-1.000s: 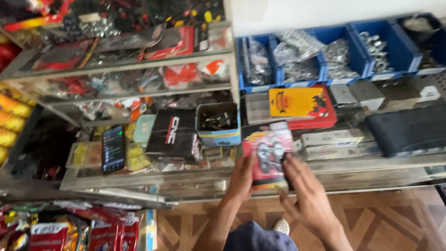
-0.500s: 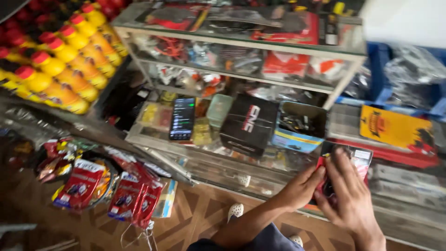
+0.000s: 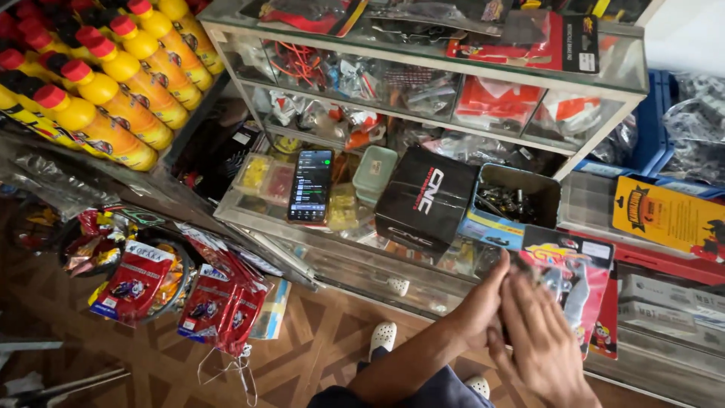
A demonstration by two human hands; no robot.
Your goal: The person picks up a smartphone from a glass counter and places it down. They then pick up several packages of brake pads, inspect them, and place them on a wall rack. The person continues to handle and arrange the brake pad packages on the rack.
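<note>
Low at the right of the view, both hands meet over a flat retail packet (image 3: 578, 272) of red backing card with clear plastic over metal parts. The left hand (image 3: 483, 306) grips the packet's left edge, thumb up along the card. The right hand (image 3: 540, 340) lies flat and open across the packet's lower front, fingers (image 3: 529, 298) spread and slightly blurred. The packet is held tilted just above the glass bench (image 3: 332, 242), in front of a blue open box (image 3: 513, 200) holding small dark metal bits.

Just left of that box stands a black carton (image 3: 427, 198) with white and red lettering, tilted on the glass top. Further left a smartphone (image 3: 310, 185) lies face up with its screen lit, beside a pale green lidded container (image 3: 375, 172) and small clear cases of yellow and red pieces (image 3: 264, 174). Rows of yellow bottles with red caps (image 3: 113, 91) fill a rack at the upper left. Red packets (image 3: 219, 302) hang from the bench's front, over a patterned wooden floor (image 3: 317, 340). White perforated shoes (image 3: 383, 338) show below the arms. To the right lies a yellow packet (image 3: 668, 219) on a red tray.
</note>
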